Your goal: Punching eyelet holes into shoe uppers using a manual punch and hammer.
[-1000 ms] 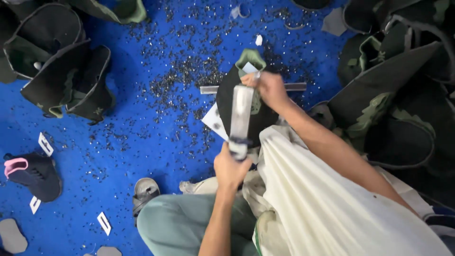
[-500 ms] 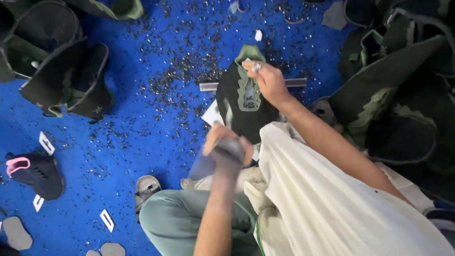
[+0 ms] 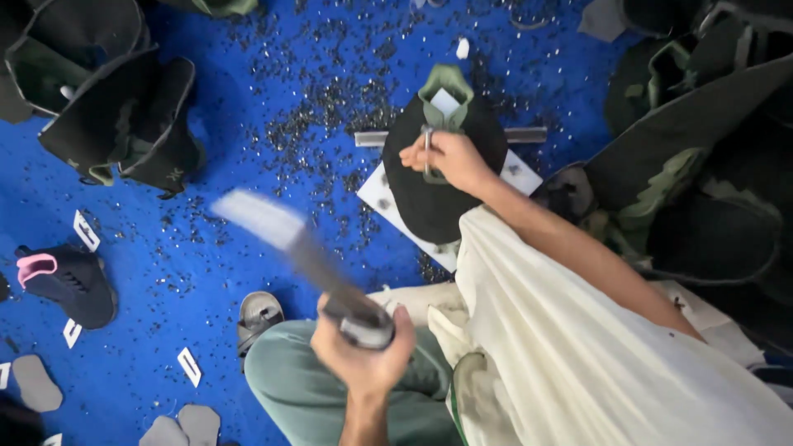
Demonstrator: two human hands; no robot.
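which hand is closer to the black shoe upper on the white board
Right. The right hand rests on the black shoe upper, pinching a small metal piece against it. The left hand is well back near the knee, gripping a blurred hammer.

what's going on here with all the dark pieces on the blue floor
A person sits on the blue floor. The left hand grips a blurred, raised grey mallet-like tool. The right hand steadies a thin metal punch upright on a black and green fabric piece, which lies over a white board. Small dark scraps litter the floor.
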